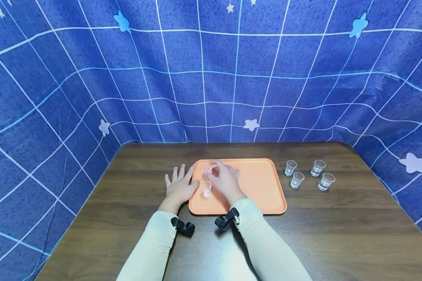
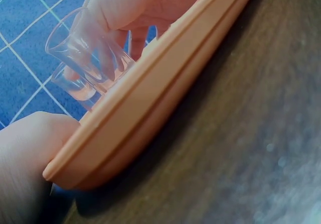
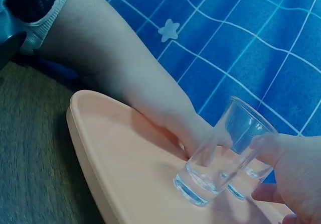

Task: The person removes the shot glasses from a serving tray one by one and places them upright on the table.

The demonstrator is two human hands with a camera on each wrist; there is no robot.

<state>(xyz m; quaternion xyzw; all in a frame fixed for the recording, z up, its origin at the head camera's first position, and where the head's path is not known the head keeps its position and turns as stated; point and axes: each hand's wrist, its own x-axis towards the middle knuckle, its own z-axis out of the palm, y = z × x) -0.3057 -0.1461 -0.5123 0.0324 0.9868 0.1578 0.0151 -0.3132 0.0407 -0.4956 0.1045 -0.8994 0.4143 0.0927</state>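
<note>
An orange tray [image 1: 258, 187] lies on the table. My left hand [image 1: 178, 190] rests at its left edge with fingers spread, the thumb on the rim. On the left part of the tray stands a clear shot glass [image 1: 206, 189], upright. Just behind it, my right hand [image 1: 227, 182] pinches a second clear shot glass [image 1: 208, 170] between thumb and fingers, low over the tray. In the right wrist view the front shot glass [image 3: 198, 184] partly hides the held one, and the right hand [image 3: 301, 171] reaches in from the right.
Several more shot glasses [image 1: 297, 179] stand upright in a loose group on the dark wooden table [image 1: 337, 226], right of the tray. A blue curtain [image 1: 211, 86] with white grid lines and stars hangs behind the table and along its sides.
</note>
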